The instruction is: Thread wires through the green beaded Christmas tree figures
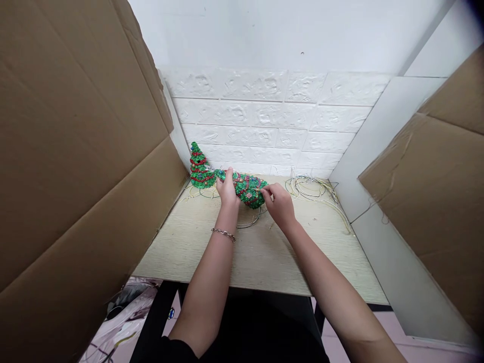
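A beaded Christmas tree, green with red garland and small coloured ornaments, lies tilted on its side above the table. My left hand is closed around its narrow end, the thumb on top. At the tree's wide right end, my right hand has its fingertips pinched together on a thin yellowish strand that runs along the beads. The strand is too fine to make out fully. A second beaded Christmas tree stands upright to the left, behind my left hand.
Loose coils of thin yellow, white and dark wire lie at the table's back right, with more under the trees. Cardboard panels rise on the left and right. A white brick-patterned wall closes the back of the wooden table.
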`<action>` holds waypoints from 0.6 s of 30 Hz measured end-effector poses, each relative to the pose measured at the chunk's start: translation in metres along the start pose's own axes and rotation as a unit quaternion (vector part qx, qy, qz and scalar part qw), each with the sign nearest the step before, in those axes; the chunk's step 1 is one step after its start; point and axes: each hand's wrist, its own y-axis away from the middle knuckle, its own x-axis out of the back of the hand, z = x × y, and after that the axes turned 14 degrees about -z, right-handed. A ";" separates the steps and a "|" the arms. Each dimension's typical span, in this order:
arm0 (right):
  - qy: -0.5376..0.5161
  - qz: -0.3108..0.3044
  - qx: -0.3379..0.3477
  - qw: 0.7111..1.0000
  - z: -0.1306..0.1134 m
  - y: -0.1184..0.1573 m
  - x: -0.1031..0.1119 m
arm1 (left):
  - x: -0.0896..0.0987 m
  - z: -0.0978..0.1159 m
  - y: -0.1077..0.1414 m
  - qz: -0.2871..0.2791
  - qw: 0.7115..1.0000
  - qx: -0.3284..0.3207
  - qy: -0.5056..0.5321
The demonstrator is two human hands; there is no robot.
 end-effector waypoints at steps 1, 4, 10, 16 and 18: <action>-0.003 0.006 0.007 1.000 0.000 0.000 -0.001 | -0.002 0.001 0.002 -0.007 1.000 -0.005 0.001; -0.031 0.058 0.034 0.997 -0.002 0.001 -0.003 | -0.008 0.002 0.008 -0.021 1.000 -0.008 0.005; 0.012 0.120 0.040 0.992 0.001 0.005 -0.005 | -0.016 0.001 0.014 -0.045 0.998 -0.006 0.033; 0.149 0.029 0.077 0.985 0.009 0.001 0.003 | -0.019 0.005 0.016 -0.040 0.998 0.022 0.052; 0.145 0.022 0.084 0.986 -0.007 0.000 0.007 | -0.016 0.007 0.017 -0.024 0.998 0.041 0.050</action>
